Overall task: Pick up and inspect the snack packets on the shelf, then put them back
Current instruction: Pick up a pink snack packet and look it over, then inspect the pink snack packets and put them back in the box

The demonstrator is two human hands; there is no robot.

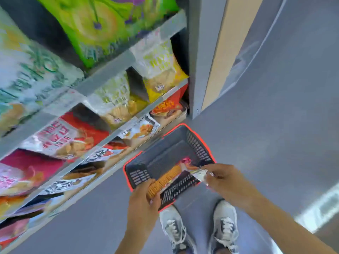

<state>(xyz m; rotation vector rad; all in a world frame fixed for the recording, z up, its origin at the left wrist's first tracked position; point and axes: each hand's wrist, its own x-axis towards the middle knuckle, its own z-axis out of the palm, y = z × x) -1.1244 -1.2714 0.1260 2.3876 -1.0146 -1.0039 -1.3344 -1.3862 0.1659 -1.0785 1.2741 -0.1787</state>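
Note:
Both of my hands hold one long snack packet [170, 176] with a printed row of orange crackers, stretched out above a basket. My left hand [146, 197] grips its near end with fingers curled round it. My right hand [220, 177] pinches the crinkled far end. The shelf [110, 66] on my left carries several rows of snack bags: green ones [95, 24] on top, yellow ones [161, 70] below, then red ones [69, 134] lower down.
A dark grey shopping basket [165, 156] with a red rim stands on the grey floor in front of my sneakers [200, 230]. A grey and beige post [207, 52] ends the shelf on the right. Open floor [275, 125] lies to the right.

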